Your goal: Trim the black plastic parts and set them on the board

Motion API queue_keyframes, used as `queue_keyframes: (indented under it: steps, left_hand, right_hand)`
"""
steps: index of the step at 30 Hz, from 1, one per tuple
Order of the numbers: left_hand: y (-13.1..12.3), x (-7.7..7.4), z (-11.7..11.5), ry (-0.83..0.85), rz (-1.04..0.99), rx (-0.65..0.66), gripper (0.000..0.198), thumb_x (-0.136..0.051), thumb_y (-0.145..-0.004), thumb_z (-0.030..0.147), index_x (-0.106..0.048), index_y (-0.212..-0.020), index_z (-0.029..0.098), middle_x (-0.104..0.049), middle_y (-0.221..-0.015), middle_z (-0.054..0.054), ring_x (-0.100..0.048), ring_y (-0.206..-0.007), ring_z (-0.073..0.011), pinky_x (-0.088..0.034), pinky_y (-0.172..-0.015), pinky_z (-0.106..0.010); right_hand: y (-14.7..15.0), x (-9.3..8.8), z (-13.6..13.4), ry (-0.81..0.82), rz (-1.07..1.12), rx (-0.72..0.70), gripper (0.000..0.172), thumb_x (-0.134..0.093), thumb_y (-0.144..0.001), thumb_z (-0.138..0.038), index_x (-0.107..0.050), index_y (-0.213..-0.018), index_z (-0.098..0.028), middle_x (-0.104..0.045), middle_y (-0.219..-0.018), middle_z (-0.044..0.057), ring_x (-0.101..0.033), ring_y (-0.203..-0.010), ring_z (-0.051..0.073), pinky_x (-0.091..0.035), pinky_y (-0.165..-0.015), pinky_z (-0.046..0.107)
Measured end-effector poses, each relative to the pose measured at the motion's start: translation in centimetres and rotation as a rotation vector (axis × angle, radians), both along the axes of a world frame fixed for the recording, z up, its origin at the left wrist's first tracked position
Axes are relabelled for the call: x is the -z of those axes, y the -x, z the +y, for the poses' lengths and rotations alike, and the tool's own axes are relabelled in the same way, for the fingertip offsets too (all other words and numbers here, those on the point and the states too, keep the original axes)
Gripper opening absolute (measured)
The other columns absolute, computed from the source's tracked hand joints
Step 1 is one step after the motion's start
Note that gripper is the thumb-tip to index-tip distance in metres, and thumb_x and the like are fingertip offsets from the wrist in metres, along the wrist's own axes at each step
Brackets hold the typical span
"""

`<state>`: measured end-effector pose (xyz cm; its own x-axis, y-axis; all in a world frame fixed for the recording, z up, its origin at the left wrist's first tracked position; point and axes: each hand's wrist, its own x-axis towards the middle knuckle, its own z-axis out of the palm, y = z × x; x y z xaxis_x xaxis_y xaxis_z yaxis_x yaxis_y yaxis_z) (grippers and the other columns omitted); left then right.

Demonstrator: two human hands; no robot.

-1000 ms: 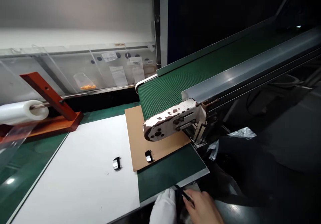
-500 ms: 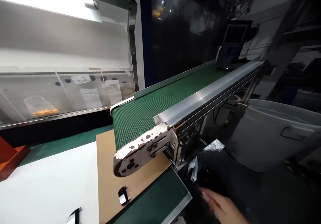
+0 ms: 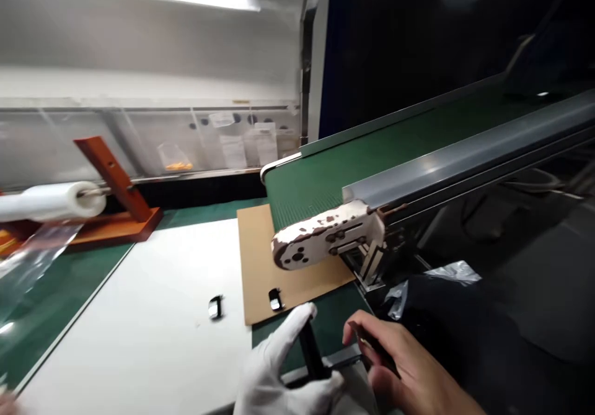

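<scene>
My left hand (image 3: 274,371), in a white glove, is at the bottom centre. Its thumb and forefinger grip a black plastic part (image 3: 310,350) by its ends. Just to the right, my bare right hand (image 3: 409,359) is closed around a slim dark brown tool (image 3: 377,348), whose kind I cannot make out. Beyond the hands, one small glossy black part (image 3: 275,300) lies on the brown cardboard (image 3: 258,260). Another small black part (image 3: 215,308) rests on the white sheet (image 3: 153,316).
A green conveyor belt (image 3: 334,173) with metal side rails slopes up to the right; its chipped white end (image 3: 320,232) overhangs the cardboard. A roll of clear plastic film (image 3: 56,201) sits on a red-brown stand (image 3: 116,179) at left. A black bag (image 3: 465,334) is at lower right.
The view has swung left and the film roll has come in. My gloved left hand has entered with the black part. My right hand has come up beside it, the tool now clearer.
</scene>
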<state>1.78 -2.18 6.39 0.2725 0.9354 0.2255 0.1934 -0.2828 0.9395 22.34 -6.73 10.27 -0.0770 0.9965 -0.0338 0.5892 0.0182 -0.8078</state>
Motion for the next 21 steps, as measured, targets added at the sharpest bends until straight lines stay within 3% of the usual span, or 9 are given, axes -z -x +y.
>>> queue_keyframes:
  steps: [3, 7, 13, 17, 21]
  left_hand:
    - [-0.2, -1.2, -1.0, 0.078, -0.032, -0.024, 0.059, -0.082, -0.065, 0.038, -0.066, -0.121, 0.027, -0.068, -0.122, -0.004, -0.062, -0.115, -0.0312, -0.053, -0.099, -0.036]
    - [-0.2, -2.0, -2.1, 0.13, -0.09, -0.035, 0.056, -0.082, -0.065, 0.04, -0.067, -0.118, 0.033, -0.071, -0.114, 0.002, -0.064, -0.111, -0.0317, -0.056, -0.095, -0.039]
    - [0.1, -2.1, -2.5, 0.171, -0.183, 0.078, 0.064, -0.083, -0.064, 0.036, -0.062, -0.125, 0.035, -0.068, -0.12, 0.001, -0.063, -0.113, -0.0325, -0.053, -0.098, -0.04]
    - [0.2, -1.9, -2.6, 0.191, -0.16, 0.107, 0.078, -0.087, -0.06, 0.032, -0.057, -0.132, 0.027, -0.066, -0.124, -0.006, -0.062, -0.114, -0.0314, -0.049, -0.103, -0.038]
    - [0.4, -2.0, -2.5, 0.199, -0.113, 0.116, 0.081, -0.088, -0.058, 0.028, -0.056, -0.132, 0.029, -0.066, -0.124, -0.004, -0.061, -0.116, -0.0295, -0.048, -0.105, -0.037]
  right_hand:
    - [1.0, -1.2, 0.3, -0.102, -0.131, -0.077, 0.073, -0.044, -0.058, -0.092, -0.054, -0.079, -0.023, -0.053, -0.068, -0.001, -0.048, -0.06, 0.016, -0.037, -0.057, 0.029]
    - [2.0, -2.0, 0.6, -0.194, -0.239, -0.179, 0.068, -0.048, -0.06, -0.089, -0.051, -0.074, -0.022, -0.056, -0.065, -0.002, -0.05, -0.055, 0.015, -0.036, -0.054, 0.028]
    - [2.5, -2.2, 0.7, -0.325, -0.374, -0.207, 0.08, -0.031, -0.063, -0.094, -0.056, -0.075, -0.018, -0.06, -0.064, 0.004, -0.057, -0.052, 0.021, -0.038, -0.05, 0.033]
    - [2.4, -2.4, 0.6, -0.325, -0.406, -0.222, 0.083, -0.03, -0.062, -0.094, -0.057, -0.08, -0.018, -0.061, -0.066, 0.005, -0.058, -0.053, 0.022, -0.039, -0.05, 0.035]
    - [2.3, -2.4, 0.6, -0.266, -0.435, -0.22, 0.083, -0.031, -0.059, -0.095, -0.055, -0.079, -0.019, -0.06, -0.065, 0.004, -0.058, -0.052, 0.022, -0.038, -0.049, 0.035]
